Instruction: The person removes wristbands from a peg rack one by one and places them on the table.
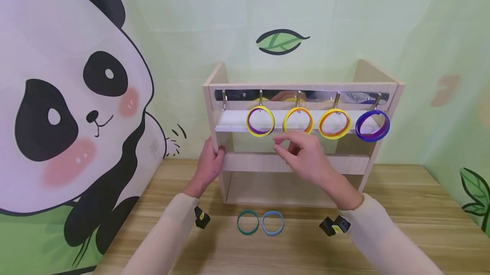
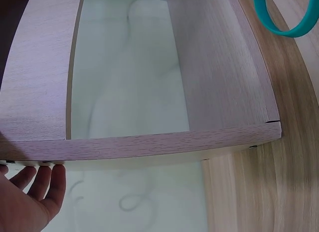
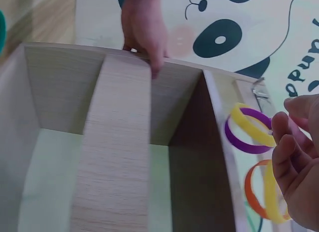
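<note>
My left hand (image 1: 209, 162) grips the left side panel of a pale wooden shelf rack (image 1: 294, 162), fingers on the outer face and thumb around the front edge. My right hand (image 1: 304, 151) is in front of the rack with its fingers loosely bent, thumb and index fingertips apart and nothing between them. Those fingertips are just below and right of a yellow-and-purple wristband pair (image 1: 273, 120) hanging from a hook. The hand overlaps the bottom of a yellow-and-orange pair (image 1: 311, 117). Farther right hang another yellow-and-orange pair (image 1: 348, 117) and a blue-and-purple pair (image 1: 388, 124).
A metal hook (image 1: 224, 100) is at the left end of the metal strip. On the wooden table (image 1: 298, 258), in front of the rack, a green wristband (image 1: 238, 225) and a light blue wristband (image 1: 283, 225) lie side by side. A panda-print backdrop (image 1: 183, 54) rises behind.
</note>
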Demonstrator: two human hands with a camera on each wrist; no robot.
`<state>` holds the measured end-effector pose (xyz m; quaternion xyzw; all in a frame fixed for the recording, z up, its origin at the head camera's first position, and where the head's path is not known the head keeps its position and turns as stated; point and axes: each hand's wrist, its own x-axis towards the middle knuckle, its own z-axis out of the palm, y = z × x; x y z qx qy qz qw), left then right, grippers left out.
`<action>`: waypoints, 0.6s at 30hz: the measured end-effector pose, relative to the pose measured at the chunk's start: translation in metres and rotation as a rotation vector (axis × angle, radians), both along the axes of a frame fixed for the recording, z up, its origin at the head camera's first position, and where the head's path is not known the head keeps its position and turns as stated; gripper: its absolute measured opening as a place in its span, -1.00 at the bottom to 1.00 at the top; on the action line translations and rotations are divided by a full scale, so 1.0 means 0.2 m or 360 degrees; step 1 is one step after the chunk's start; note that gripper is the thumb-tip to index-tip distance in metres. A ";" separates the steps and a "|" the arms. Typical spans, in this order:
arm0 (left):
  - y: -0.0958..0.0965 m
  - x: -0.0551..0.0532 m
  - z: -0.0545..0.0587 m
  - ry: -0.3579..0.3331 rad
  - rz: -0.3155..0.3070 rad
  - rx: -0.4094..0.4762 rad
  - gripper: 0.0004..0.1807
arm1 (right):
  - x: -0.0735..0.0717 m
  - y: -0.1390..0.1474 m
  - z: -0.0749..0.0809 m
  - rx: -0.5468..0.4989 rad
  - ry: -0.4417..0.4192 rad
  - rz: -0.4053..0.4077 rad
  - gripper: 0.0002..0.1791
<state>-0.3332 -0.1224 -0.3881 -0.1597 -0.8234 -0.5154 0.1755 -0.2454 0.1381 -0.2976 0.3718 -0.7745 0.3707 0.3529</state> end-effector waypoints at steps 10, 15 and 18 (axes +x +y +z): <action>-0.01 0.00 0.01 -0.0061 -0.0009 -0.0039 -0.46 | -0.02 0.00 0.12 -0.0036 0.0071 -0.0159 -0.78; -0.01 0.00 0.01 0.0001 -0.0043 -0.0041 -0.51 | -0.02 -0.03 0.17 0.0044 -0.0065 -0.0306 -0.73; -0.01 0.00 0.01 0.0018 -0.0045 -0.0046 -0.52 | -0.03 -0.05 0.19 0.0086 -0.0110 -0.0362 -0.70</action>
